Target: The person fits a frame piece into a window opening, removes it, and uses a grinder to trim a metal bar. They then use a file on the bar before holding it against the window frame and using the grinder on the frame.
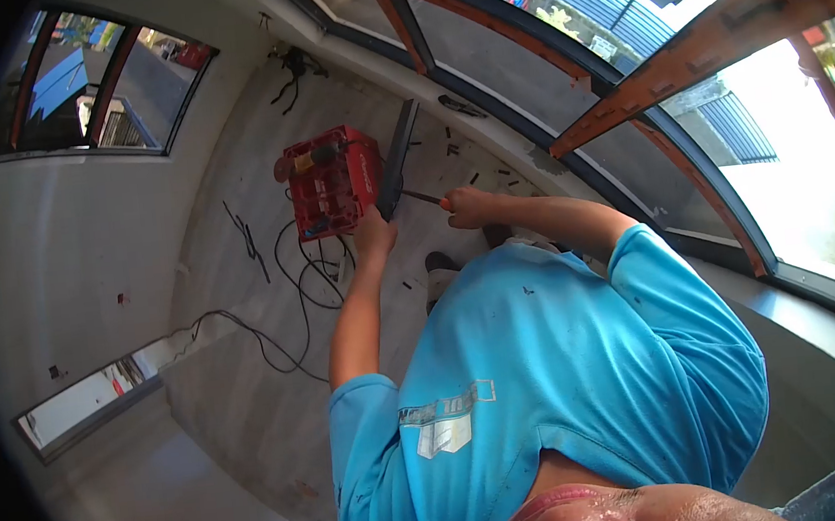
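My left hand (375, 232) is closed around the lower end of a long dark grey frame profile (400, 159), which slants up and away from me. My right hand (473, 208) grips the orange handle of a screwdriver (423, 197). Its thin dark shaft points left, and the tip meets or nearly meets the profile just above my left hand; exact contact is too small to tell. Just behind the profile sits a red plastic crate (364, 163) with tools in it, including a yellowish and dark power tool (315, 159).
A black cable (303, 302) loops across the floor (245, 347) to the left wall. Dark strips (247, 242) and small dark pieces lie about. Large windows with brown frame bars (662, 86) line the right side; another window (104, 85) is upper left. My shoes (441, 276) are below.
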`<state>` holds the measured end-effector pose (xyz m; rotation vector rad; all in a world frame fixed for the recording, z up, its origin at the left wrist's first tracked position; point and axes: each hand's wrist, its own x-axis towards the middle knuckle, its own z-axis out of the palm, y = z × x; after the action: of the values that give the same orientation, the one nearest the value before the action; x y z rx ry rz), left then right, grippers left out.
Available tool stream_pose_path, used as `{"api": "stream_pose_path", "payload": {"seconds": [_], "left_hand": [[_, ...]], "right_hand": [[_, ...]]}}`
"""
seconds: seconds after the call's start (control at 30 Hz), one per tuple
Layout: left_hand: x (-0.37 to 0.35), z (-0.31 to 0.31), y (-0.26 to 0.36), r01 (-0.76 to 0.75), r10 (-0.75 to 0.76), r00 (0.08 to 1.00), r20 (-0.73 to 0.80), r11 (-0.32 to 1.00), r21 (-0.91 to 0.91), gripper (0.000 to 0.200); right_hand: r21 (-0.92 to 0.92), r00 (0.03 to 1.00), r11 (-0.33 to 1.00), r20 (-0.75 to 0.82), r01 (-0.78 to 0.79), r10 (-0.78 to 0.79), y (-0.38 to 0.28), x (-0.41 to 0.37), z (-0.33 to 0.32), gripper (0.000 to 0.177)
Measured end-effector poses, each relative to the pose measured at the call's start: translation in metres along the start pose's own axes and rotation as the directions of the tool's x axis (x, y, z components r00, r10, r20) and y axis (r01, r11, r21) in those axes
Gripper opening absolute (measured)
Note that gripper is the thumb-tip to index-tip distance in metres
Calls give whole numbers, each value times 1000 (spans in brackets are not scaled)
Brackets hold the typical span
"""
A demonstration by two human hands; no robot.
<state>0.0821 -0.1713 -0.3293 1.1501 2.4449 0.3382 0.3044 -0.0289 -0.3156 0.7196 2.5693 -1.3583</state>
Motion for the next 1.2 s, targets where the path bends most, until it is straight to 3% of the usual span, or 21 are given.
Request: {"api": "stream_pose_path", "payload": {"seconds": [0.1, 0.13, 0.17, 0.2, 0.27, 0.3, 0.37, 0.43, 0.47, 0.5, 0.53, 0.57, 0.67, 0.73, 0.77, 0.8, 0.83, 0.87, 0.9, 0.97, 1.2], "left_hand": [[0, 2, -15, -18, 16, 1000, -17, 996, -85, 25], [-14, -31, 3, 128, -45, 977, 208, 906, -404, 21], [-27, -62, 21, 316, -21, 905, 425, 702, -638, 19], [-42, -83, 31, 329, -36, 903, 428, 700, -634, 19], [-65, -112, 42, 680, 293, 687, 665, 63, -731, 20], [-66, -113, 37, 676, 279, 696, 662, 55, -735, 20], [-63, -112, 26, 526, 82, 782, 618, 446, -725, 19], [-52, -102, 19, 349, -48, 863, 503, 778, -523, 20], [-46, -96, 18, 254, -82, 903, 422, 893, -371, 21], [-39, -86, 20, 253, -82, 906, 416, 892, -375, 21], [-38, -72, 21, 163, -113, 957, 266, 971, -174, 23], [-33, -63, 21, 94, -99, 990, 105, 994, 51, 26], [-16, -46, 15, 197, -220, 971, 91, 956, 217, 40], [-18, -38, 15, 219, -244, 966, 89, 949, 226, 40], [-15, -39, 16, 240, -265, 961, 80, 942, 236, 41], [-18, -43, 12, 240, -266, 960, 82, 941, 239, 41], [-28, -59, 17, 236, -242, 941, 236, 970, 54, 35], [-32, -73, 21, 245, -180, 911, 370, 960, -137, 29], [-42, -81, 18, 250, -184, 909, 375, 959, -137, 29], [-55, -91, 7, 524, -76, 772, 631, 638, -564, 22], [-52, -80, -28, 207, -116, 937, 331, 945, -253, 22]], "right_hand": [[38, 999, 999, 32, 12, -13, -10, 3, -13, 32], [82, 999, 996, 22, 42, -44, -16, 1, -23, 33], [88, 998, 995, 31, 48, -51, -23, -3, -34, 33], [124, 993, 987, 44, 105, -112, -30, -11, -43, 33], [165, 981, 972, 65, 169, -182, -46, -21, -61, 33], [169, 977, 965, 42, 201, -211, -56, -22, -70, 32], [186, 968, 953, 23, 240, -249, -60, -18, -68, 30], [151, 973, 965, 56, 213, -223, -47, -10, -61, 30], [149, 973, 965, 56, 214, -224, -33, -5, -53, 30], [104, 981, 980, 67, 172, -180, -20, 3, -45, 29], [68, 988, 990, 85, 127, -133, -10, 7, -30, 28], [70, 987, 989, 88, 131, -137, -5, 15, -21, 28], [-32, 992, 999, 119, 42, -38, -10, 23, -7, 26], [9, 946, 983, 275, -181, 171, -29, 20, -15, 27], [7, 948, 984, 272, -176, 168, -25, 23, -16, 27], [-11, 976, 1000, 215, -29, 30, -19, 19, -15, 27], [-37, 980, 992, 167, 119, -112, -13, 16, -12, 27], [-40, 979, 992, 167, 123, -115, -11, 15, -16, 27], [24, 979, 988, 136, 151, -153, -10, 8, -18, 28], [88, 976, 980, 105, 180, -189, -16, 1, -26, 28], [84, 969, 983, 173, 163, -176, -43, 24, -33, 32]]}}
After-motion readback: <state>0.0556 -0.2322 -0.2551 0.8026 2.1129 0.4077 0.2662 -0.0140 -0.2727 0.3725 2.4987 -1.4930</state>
